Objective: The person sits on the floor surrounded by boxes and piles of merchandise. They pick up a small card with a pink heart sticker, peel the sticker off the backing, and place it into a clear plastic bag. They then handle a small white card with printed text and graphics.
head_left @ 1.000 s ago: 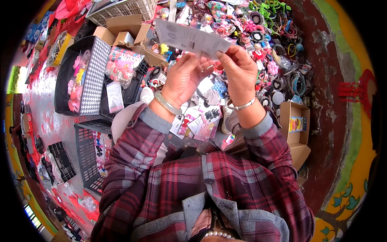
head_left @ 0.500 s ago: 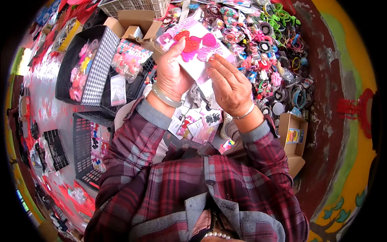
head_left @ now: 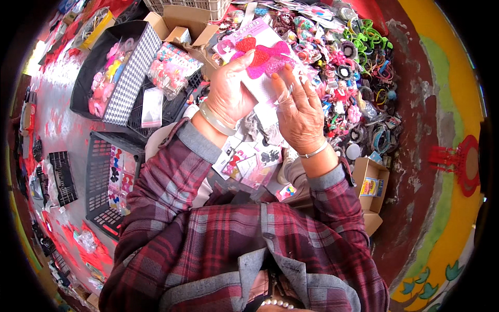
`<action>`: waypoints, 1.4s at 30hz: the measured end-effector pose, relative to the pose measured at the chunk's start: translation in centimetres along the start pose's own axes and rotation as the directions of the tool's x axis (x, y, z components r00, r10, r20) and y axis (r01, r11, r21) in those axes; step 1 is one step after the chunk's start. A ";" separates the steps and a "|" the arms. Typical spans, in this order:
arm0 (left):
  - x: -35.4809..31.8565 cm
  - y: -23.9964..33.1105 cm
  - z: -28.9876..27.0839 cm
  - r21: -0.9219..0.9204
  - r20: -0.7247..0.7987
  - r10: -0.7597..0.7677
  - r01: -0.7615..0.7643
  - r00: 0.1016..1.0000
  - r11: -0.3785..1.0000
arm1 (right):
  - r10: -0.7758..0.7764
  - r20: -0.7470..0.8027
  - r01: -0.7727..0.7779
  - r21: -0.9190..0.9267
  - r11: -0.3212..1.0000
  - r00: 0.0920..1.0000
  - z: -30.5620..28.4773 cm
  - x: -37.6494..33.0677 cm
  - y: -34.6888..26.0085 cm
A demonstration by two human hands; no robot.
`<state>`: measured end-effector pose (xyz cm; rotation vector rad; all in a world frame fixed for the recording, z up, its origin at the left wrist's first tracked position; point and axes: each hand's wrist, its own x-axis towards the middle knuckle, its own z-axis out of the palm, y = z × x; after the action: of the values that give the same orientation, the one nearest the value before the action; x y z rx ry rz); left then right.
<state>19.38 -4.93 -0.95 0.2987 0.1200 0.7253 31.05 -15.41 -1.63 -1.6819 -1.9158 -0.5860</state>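
My left hand grips a white and pink printed card by its left side, thumb on the front. On the card are red and bright pink glittery bows, partly covered by the thumb. My right hand is at the card's lower right, its fingers stretched out and apart over the card's edge. I cannot tell whether its fingertips touch the pink bow. Below the hands, several small cards with bows lie around my lap.
A large pile of hair accessories spreads ahead and right. Leftward stand a black houndstooth box, a packet of pink items, a dark plastic basket and an open carton. A small cardboard box sits near my right arm.
My right hand's fingers have opened from a bunched hold at the pink bow and drawn slightly back. The left hand still holds the card, which appears slightly further right.
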 end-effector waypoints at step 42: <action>0.5 -0.2 -0.8 0.029 -0.036 -0.025 0.026 0.999 0.999 | -0.022 -0.138 0.065 0.311 0.948 0.990 -0.3 -0.6 0.7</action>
<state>19.67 -4.55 -1.80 0.3115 0.1680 0.7046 31.80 -15.92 -1.78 -1.3679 -1.8421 -0.3733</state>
